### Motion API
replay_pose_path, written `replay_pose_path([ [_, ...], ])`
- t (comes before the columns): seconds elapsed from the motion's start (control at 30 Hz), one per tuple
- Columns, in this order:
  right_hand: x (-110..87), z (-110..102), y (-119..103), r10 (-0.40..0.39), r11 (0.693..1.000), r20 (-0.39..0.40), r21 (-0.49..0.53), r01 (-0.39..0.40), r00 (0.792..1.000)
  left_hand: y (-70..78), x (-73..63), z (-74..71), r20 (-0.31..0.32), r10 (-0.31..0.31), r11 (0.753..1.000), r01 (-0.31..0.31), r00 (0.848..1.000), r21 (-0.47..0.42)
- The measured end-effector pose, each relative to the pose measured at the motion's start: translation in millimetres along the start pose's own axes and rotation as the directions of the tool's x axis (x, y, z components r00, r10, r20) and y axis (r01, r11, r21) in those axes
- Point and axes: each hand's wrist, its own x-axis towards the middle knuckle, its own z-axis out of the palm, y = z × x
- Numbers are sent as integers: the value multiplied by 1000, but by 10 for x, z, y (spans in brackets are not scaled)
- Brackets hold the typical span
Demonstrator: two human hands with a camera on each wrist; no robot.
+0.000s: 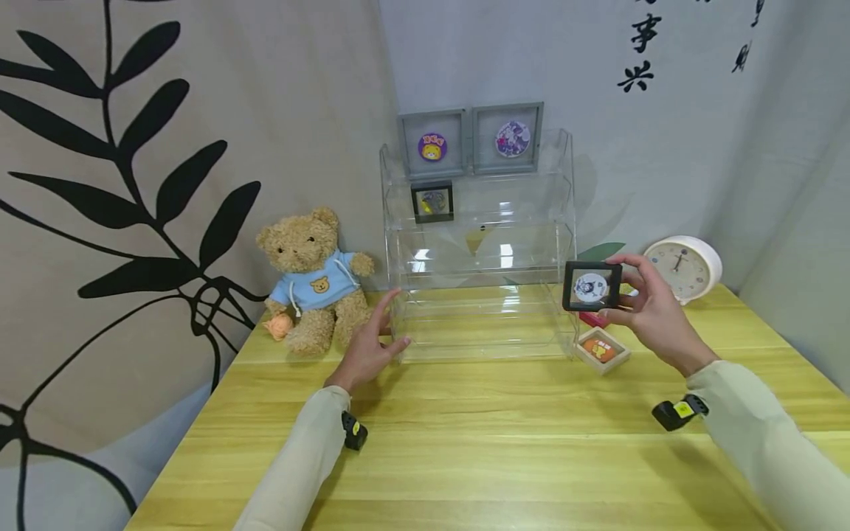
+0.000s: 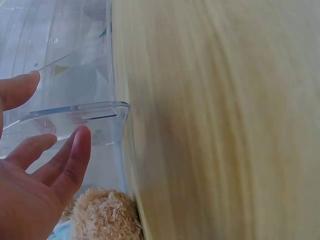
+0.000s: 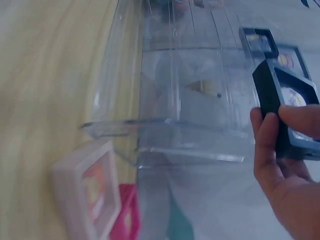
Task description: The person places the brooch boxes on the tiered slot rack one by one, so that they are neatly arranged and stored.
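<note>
A clear tiered display stand (image 1: pixel 478 324) stands on the table. Two grey frames, one with a yellow-and-purple badge (image 1: pixel 432 147) and one with a purple badge (image 1: pixel 513 139), sit on its top tier. Below them at the left is a small black frame (image 1: pixel 432 203). My right hand (image 1: pixel 654 317) grips another small black frame (image 1: pixel 592 286) with a round white-and-blue badge, held up by the stand's right side. My left hand (image 1: pixel 368 343) is at the stand's left side, thumb and fingers spread around the side panel (image 2: pixel 75 109); contact is unclear.
A teddy bear (image 1: pixel 312 276) in a blue top sits left of the stand. On the right are a cream frame with an orange badge (image 1: pixel 602 349), a partly hidden pink frame (image 1: pixel 591 319) and a white round clock (image 1: pixel 684 267). A printed curtain (image 1: pixel 299 110) hangs behind.
</note>
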Motion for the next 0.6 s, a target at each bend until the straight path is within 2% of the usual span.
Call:
replay_pose_path([
  [0.17,217,202,-142,-25,988,-10,-155,23,1000,0,-4,5,-2,-3,1000,3,1000,0],
  [0.4,641,428,-390,-76,976,-29,-205,69,997,1,-8,-3,-18,-12,1000,12,1000,0],
  [0.6,1033,529,-597,-96,967,-15,-239,90,995,5,-1,7,-6,-5,1000,5,1000,6],
])
